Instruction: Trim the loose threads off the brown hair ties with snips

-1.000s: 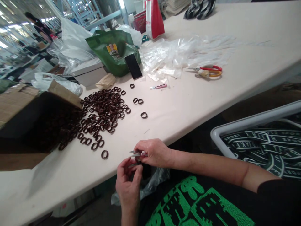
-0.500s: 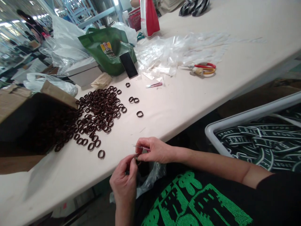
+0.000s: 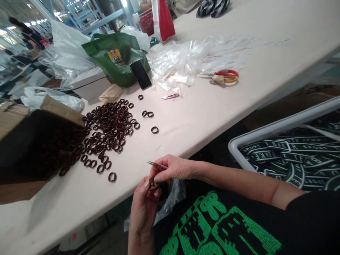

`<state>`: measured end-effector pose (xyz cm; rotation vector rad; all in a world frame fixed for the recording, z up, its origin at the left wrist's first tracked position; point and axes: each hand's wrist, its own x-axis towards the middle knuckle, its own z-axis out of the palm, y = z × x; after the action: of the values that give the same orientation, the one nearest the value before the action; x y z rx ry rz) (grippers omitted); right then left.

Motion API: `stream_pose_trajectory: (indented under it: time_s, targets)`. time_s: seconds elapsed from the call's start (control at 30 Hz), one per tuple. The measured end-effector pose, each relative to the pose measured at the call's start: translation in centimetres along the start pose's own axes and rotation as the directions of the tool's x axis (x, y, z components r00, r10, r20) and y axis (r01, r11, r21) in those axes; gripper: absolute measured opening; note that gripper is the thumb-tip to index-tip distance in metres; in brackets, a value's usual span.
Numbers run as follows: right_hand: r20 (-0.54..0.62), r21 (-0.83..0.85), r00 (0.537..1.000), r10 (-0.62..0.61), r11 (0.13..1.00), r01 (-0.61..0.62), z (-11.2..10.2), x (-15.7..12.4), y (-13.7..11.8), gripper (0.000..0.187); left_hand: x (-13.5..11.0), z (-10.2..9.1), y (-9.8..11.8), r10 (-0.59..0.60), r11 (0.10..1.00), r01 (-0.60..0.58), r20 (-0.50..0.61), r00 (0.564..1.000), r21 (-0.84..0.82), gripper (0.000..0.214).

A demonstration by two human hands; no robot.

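Observation:
My left hand is closed at the table's near edge, pinching a small dark brown ring between thumb and fingers. My right hand is closed around small thread snips, whose metal tip points left just above the ring. The two hands touch at the fingertips. A heap of the same brown rings spreads over the cream table, spilling from a tipped cardboard box. One loose ring lies nearest my hands.
Scissors with red and yellow handles, a second pair of pink snips, a black phone, a green bag and a pile of clear plastic bags lie further back. A white-rimmed bin of green printed bands stands at my right.
My left hand has moved up to bring the ring under the snips. The snips' tip has tilted slightly upward. The view has shifted a little to the right.

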<state>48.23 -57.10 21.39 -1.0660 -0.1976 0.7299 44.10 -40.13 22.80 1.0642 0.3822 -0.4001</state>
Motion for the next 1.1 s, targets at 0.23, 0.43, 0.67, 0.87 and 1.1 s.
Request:
stream_pose_trajectory:
  time_s: [0.23,0.43,0.67,0.87,1.1]
  targets:
    - [-0.089,-0.147,0.972,-0.219,0.968,0.205,0.5,0.2,0.8,0.023,-0.2,0.9,0.0,-0.086,0.987,0.073,-0.086,0.993,-0.147,0.028]
    - [-0.203,-0.415,0.918,-0.340,0.879,0.234,-0.2,-0.3,-0.4,0.025,-0.4,1.1,0.2,-0.087,0.989,0.077,-0.076,0.993,-0.129,0.029]
    - [-0.033,-0.805,0.946,-0.322,0.570,0.166,-1.0,-2.2,-1.1,0.034,-0.2,0.6,0.3,-0.025,0.995,0.015,-0.102,0.994,-0.101,0.028]
    - [0.031,-0.771,0.966,-0.256,0.609,0.186,-0.8,-1.8,-0.3,0.028,-0.1,0.6,0.1,-0.045,0.993,0.034,-0.099,0.994,-0.112,0.029]
    - [0.039,-0.745,0.970,-0.242,0.639,0.190,-0.7,-1.5,-0.4,0.023,0.3,0.0,-0.7,-0.072,0.988,0.046,-0.171,0.983,-0.147,0.026]
